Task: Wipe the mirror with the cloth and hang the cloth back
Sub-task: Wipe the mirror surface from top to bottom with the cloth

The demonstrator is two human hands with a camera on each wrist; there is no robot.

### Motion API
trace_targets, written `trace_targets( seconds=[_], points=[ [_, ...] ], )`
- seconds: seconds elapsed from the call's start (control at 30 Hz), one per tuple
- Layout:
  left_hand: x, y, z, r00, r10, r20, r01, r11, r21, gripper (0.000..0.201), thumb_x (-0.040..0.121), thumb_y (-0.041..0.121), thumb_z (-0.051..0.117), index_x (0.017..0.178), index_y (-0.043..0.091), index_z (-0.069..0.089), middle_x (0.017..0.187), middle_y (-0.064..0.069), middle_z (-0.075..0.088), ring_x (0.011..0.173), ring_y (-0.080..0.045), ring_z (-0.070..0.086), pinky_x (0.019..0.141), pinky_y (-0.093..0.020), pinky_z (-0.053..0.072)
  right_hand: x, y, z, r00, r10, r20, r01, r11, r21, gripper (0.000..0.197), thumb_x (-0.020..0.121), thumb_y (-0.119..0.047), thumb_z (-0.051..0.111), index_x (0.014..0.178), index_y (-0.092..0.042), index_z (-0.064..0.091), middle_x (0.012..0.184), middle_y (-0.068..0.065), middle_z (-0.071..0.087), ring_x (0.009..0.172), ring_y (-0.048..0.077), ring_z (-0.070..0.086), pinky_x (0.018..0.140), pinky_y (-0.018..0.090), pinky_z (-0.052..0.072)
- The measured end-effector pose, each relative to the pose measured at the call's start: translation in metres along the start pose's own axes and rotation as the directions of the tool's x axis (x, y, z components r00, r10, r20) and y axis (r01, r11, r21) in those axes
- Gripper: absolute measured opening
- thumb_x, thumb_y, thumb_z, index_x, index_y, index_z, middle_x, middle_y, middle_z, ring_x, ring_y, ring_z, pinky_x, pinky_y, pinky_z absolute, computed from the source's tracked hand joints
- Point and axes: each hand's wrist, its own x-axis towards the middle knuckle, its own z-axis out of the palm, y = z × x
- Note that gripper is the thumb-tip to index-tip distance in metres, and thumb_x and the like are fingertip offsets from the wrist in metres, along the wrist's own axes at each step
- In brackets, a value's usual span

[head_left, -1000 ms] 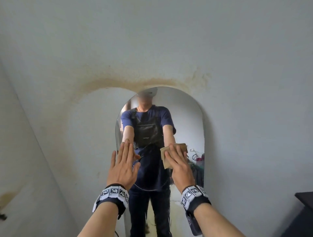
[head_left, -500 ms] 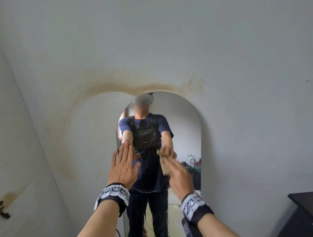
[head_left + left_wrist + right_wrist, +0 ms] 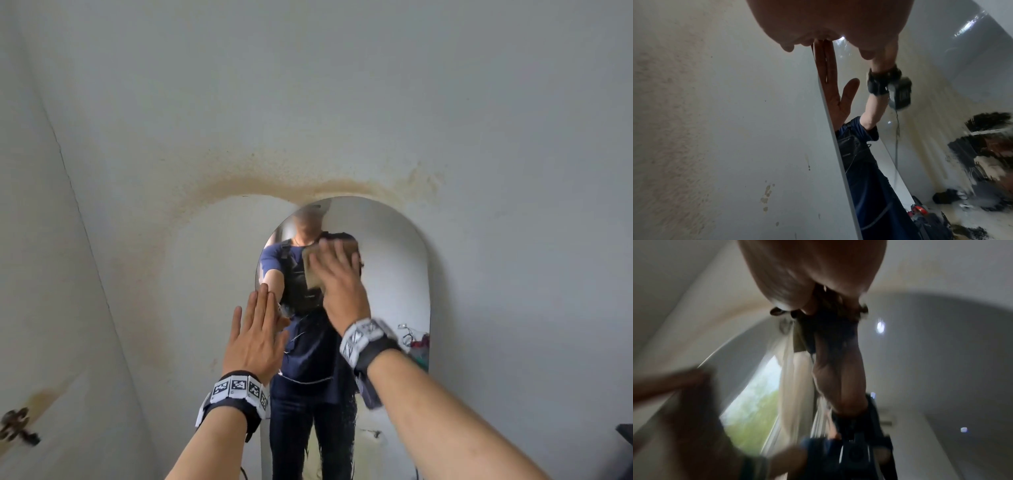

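Observation:
An arched mirror (image 3: 394,274) leans on a stained grey wall. My right hand (image 3: 339,274) presses a tan cloth (image 3: 313,270) flat against the upper middle of the glass, fingers spread over it. My left hand (image 3: 258,329) lies flat with straight fingers against the mirror's left edge, at mid height. In the left wrist view the left hand (image 3: 828,24) meets its own reflection at the mirror's thin edge (image 3: 838,146). The right wrist view is motion-blurred; my right hand (image 3: 812,272) fills its top against the glass.
A side wall or door closes in on the left, with a dark metal fitting (image 3: 17,428) low down. A dark piece of furniture (image 3: 625,442) juts in at the lower right. A brown stain (image 3: 308,185) arcs over the mirror's top.
My right hand has slid the cloth up the glass, from mid height to the upper part. The left hand has stayed at the mirror's left edge.

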Motion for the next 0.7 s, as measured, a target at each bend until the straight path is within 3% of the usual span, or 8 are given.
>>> trace_targets(
  seconds=[0.07,0.23,0.3,0.37,0.47,0.57,0.63,0.7],
  points=[
    [0.001,0.000,0.001,1.000,0.002,-0.003,-0.002,1.000,0.025,0.072,0.091,0.047,0.015,0.153,0.011,0.007,0.161,-0.006,0.005,0.148,-0.024,0.002,0.118,-0.045,0.004,-0.045,-0.006,0.019,0.999,-0.030,0.043,0.028,0.999,0.044,0.072,0.073,0.009,0.050,0.139,-0.021,0.045,0.157,-0.001,0.022,0.146,0.025,0.010,0.116,0.055,0.013],
    [0.002,0.000,0.001,1.000,0.007,0.011,-0.007,1.000,0.020,0.067,0.091,0.047,0.006,0.147,0.017,-0.016,0.156,-0.001,-0.019,0.146,-0.022,-0.015,0.117,-0.042,-0.008,-0.128,-0.008,0.046,0.974,-0.063,0.218,0.050,0.997,0.064,0.077,0.069,0.008,0.059,0.137,-0.024,0.046,0.157,-0.006,0.022,0.147,0.017,0.001,0.117,0.044,0.005],
    [0.000,0.000,-0.001,1.000,0.006,0.011,-0.006,1.000,0.009,0.066,0.097,0.043,0.017,0.147,0.018,-0.018,0.156,-0.001,-0.019,0.146,-0.022,-0.015,0.118,-0.043,-0.007,-0.146,-0.007,0.044,0.963,-0.109,0.246,0.093,0.993,0.075,0.071,0.067,0.002,0.061,0.132,-0.025,0.052,0.151,-0.005,0.036,0.144,0.015,0.013,0.113,0.044,0.014],
    [-0.001,0.000,-0.001,1.000,0.005,0.023,-0.005,1.000,-0.004,0.068,0.099,0.040,0.024,0.148,0.018,-0.018,0.155,0.000,-0.023,0.145,-0.022,-0.018,0.120,-0.044,-0.006,-0.148,-0.005,0.032,0.974,-0.130,0.187,0.109,0.987,0.116,0.059,0.071,-0.003,0.054,0.127,-0.025,0.056,0.136,-0.005,0.054,0.132,0.015,0.040,0.106,0.047,0.034],
    [-0.001,-0.001,0.000,0.999,0.002,0.039,-0.002,1.000,-0.010,0.069,0.099,0.041,0.023,0.151,0.017,-0.016,0.156,0.002,-0.026,0.144,-0.018,-0.023,0.119,-0.042,-0.009,-0.111,-0.009,0.000,0.991,-0.075,-0.113,0.098,0.973,0.209,0.050,0.078,0.003,0.047,0.122,-0.016,0.060,0.115,0.002,0.066,0.103,0.023,0.059,0.091,0.047,0.049],
    [-0.001,-0.001,0.001,0.999,-0.001,0.054,0.001,1.000,-0.009,0.071,0.093,0.047,0.011,0.152,0.017,-0.014,0.156,0.003,-0.024,0.144,-0.016,-0.024,0.117,-0.040,-0.012,-0.028,-0.011,-0.037,0.927,0.033,-0.373,0.059,0.971,0.232,0.051,0.076,0.010,0.054,0.124,-0.007,0.059,0.126,0.013,0.061,0.115,0.030,0.054,0.104,0.047,0.041],
    [-0.001,-0.002,0.002,0.999,0.005,0.048,-0.005,1.000,-0.009,0.071,0.092,0.048,0.009,0.152,0.018,-0.014,0.156,0.004,-0.024,0.144,-0.016,-0.023,0.118,-0.040,-0.011,0.034,-0.012,-0.063,0.930,0.045,-0.365,0.029,0.981,0.194,0.054,0.076,0.001,0.058,0.130,-0.007,0.054,0.137,0.014,0.053,0.127,0.032,0.045,0.109,0.053,0.034],
    [-0.001,-0.003,0.003,0.999,0.012,0.041,-0.011,1.000,-0.013,0.071,0.092,0.048,0.010,0.152,0.018,-0.014,0.156,0.004,-0.024,0.144,-0.016,-0.023,0.118,-0.040,-0.011,0.077,-0.017,-0.070,0.974,0.005,-0.226,0.015,0.996,0.085,0.061,0.074,-0.009,0.063,0.134,-0.013,0.050,0.146,0.011,0.043,0.136,0.033,0.035,0.111,0.058,0.025]
  ],
)
